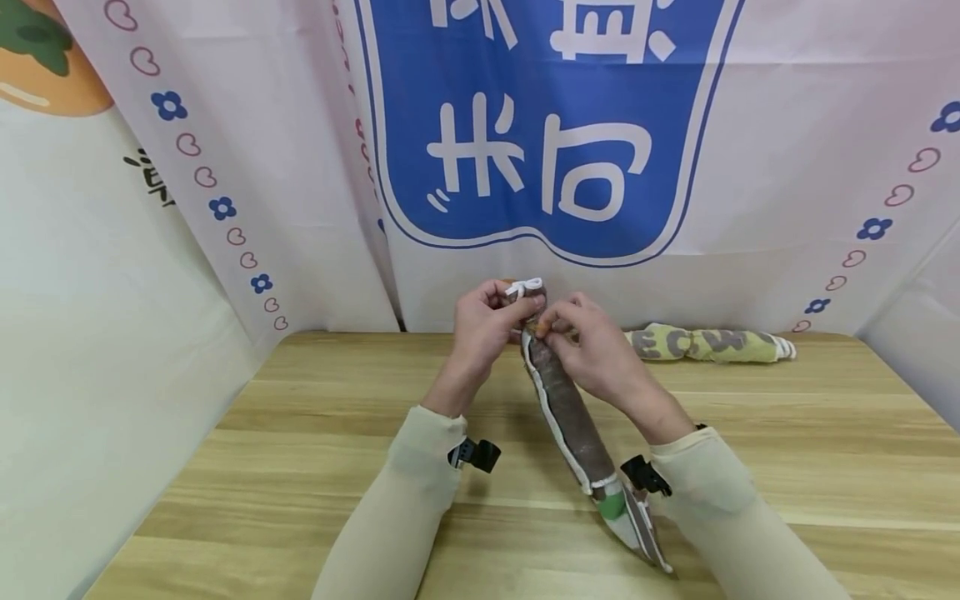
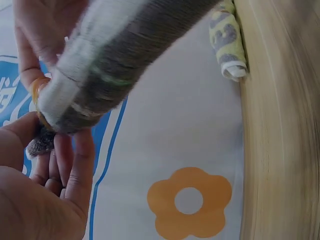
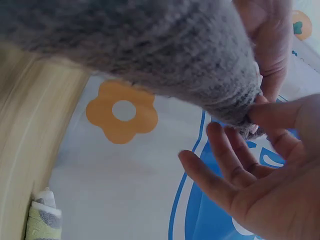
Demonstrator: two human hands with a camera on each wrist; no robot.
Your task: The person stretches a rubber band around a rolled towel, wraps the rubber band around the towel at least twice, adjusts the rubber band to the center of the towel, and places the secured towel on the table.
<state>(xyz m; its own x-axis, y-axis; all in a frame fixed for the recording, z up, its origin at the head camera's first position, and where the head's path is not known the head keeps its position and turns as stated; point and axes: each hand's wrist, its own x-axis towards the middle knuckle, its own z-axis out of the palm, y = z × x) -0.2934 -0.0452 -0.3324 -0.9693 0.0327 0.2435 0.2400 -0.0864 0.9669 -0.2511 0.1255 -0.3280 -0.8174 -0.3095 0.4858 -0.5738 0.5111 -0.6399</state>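
Note:
A rolled grey-brown towel (image 1: 566,408) with white edging and a green patch slants from both hands toward the near side of the table. My left hand (image 1: 483,325) grips its far end, thumb across the cloth, just below a folded white edge (image 1: 531,286). Close beside it, my right hand (image 1: 596,346) pinches at the neck of the roll with thumb and fingertips. An orange rubber band (image 2: 37,92) goes around that narrowed end in the left wrist view. In the right wrist view the grey roll (image 3: 185,65) hides part of the far hand.
A yellow-green rolled towel (image 1: 720,344) with grey letters lies along the back of the wooden table (image 1: 285,467), right of my hands. Behind the table hangs a white cloth backdrop (image 1: 795,167) with a blue sign print (image 1: 517,225).

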